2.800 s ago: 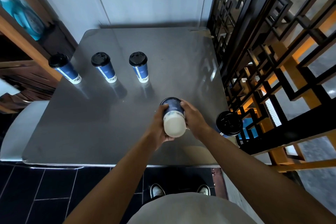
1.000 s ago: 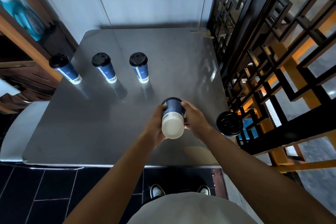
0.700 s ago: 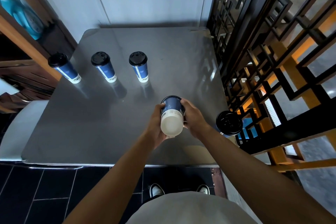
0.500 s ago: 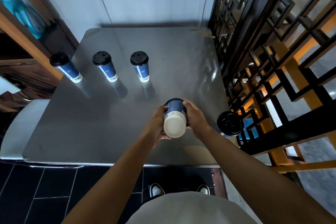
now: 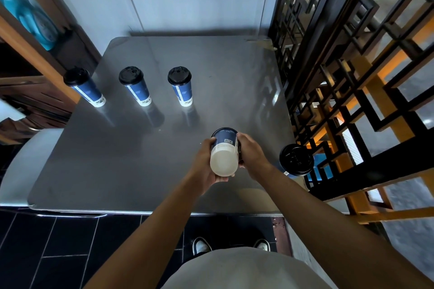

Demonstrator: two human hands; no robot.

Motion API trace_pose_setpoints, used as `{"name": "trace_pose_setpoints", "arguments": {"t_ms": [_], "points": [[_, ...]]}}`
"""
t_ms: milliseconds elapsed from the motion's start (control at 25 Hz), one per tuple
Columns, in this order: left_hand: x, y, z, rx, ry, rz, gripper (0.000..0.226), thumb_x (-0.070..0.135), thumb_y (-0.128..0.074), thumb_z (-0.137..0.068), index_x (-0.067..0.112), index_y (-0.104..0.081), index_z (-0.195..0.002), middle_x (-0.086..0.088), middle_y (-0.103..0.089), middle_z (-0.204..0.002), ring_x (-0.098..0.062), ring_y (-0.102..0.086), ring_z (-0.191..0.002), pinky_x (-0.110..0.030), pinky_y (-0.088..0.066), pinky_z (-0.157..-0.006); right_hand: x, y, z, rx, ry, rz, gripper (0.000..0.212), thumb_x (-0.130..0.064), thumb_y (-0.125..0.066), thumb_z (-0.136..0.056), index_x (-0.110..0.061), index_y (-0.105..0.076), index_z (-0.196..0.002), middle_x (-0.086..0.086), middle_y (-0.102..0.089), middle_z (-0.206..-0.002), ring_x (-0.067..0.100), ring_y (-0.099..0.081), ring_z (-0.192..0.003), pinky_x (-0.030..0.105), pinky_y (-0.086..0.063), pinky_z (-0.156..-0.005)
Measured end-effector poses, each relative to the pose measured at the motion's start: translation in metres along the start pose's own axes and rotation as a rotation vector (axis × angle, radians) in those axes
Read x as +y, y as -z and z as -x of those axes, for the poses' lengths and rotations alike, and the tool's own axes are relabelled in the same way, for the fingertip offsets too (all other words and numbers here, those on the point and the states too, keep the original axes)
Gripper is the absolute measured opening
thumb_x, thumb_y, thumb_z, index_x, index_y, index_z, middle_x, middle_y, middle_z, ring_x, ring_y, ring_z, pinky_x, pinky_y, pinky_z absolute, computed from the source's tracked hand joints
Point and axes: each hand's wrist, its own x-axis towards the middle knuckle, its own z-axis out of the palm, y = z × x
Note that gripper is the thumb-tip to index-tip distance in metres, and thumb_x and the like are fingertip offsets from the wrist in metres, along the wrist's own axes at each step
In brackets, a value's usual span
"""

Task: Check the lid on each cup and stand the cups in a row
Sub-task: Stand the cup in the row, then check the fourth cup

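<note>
Three blue paper cups with black lids stand upright in a row on the steel table: the left cup, the middle cup and the right cup. I hold a fourth blue cup tipped over above the table's near part, its white bottom facing me and its lid end pointing down and away. My left hand grips its left side and my right hand its right side. A fifth cup with a black lid stands at the table's right edge.
A black lattice screen runs along the table's right side, close to the fifth cup. A wooden shelf unit stands to the left. A pale wall lies behind the table. A curved grey seat sits at the left corner.
The held cup has stayed tipped between both hands and has shifted only slightly. The cups on the table have not moved.
</note>
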Motion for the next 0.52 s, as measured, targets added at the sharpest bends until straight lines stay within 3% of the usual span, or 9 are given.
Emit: {"name": "trace_pose_setpoints", "arguments": {"t_ms": [120, 280, 400, 440, 520], "points": [[-0.003, -0.001, -0.001, -0.004, -0.010, -0.052, 0.066, 0.061, -0.032, -0.097, 0.007, -0.065, -0.116, -0.030, -0.066, -0.103, -0.030, -0.064, -0.050, -0.026, -0.048, -0.050, -0.003, -0.001, 0.001, 0.008, -0.012, -0.014, 0.028, -0.034, -0.040, -0.102, -0.021, -0.064, -0.100, 0.006, -0.064, -0.080, 0.020, -0.056, -0.060, 0.025, -0.042, -0.051], [-0.001, 0.004, -0.006, 0.069, 0.031, -0.099, 0.051, 0.061, -0.040, -0.090, 0.018, -0.067, -0.096, -0.007, -0.071, -0.073, -0.021, -0.067, -0.057, -0.027, -0.048, -0.059, -0.005, 0.003, -0.002, 0.026, -0.001, 0.048, 0.028, -0.035, -0.041, -0.101, -0.023, -0.066, -0.108, 0.009, -0.065, -0.092, 0.024, -0.056, -0.074, 0.034, -0.043, -0.064], [0.001, 0.011, -0.010, 0.089, 0.097, -0.086, 0.045, 0.053, -0.043, -0.087, 0.019, -0.068, -0.101, -0.006, -0.074, -0.082, -0.025, -0.070, -0.073, -0.038, -0.051, -0.081, -0.003, 0.006, -0.006, 0.021, 0.042, 0.169, 0.034, -0.033, -0.044, -0.101, -0.020, -0.066, -0.123, 0.008, -0.065, -0.095, 0.021, -0.054, -0.070, 0.026, -0.041, -0.056], [0.002, 0.010, -0.009, 0.071, 0.112, -0.058, 0.048, 0.054, -0.044, -0.088, 0.016, -0.071, -0.098, -0.008, -0.074, -0.082, -0.026, -0.070, -0.072, -0.038, -0.053, -0.081, -0.003, 0.006, -0.007, 0.012, 0.072, 0.199, 0.034, -0.031, -0.046, -0.101, -0.019, -0.066, -0.126, 0.007, -0.065, -0.099, 0.021, -0.055, -0.073, 0.026, -0.042, -0.056], [0.003, 0.001, -0.003, -0.006, 0.078, 0.019, 0.053, 0.056, -0.049, -0.093, 0.010, -0.075, -0.091, -0.011, -0.074, -0.074, -0.024, -0.071, -0.060, -0.031, -0.059, -0.065, -0.001, 0.005, -0.007, -0.012, 0.129, 0.231, 0.036, -0.029, -0.049, -0.102, -0.016, -0.064, -0.132, 0.007, -0.067, -0.115, 0.023, -0.062, -0.093, 0.031, -0.052, -0.073]]}}
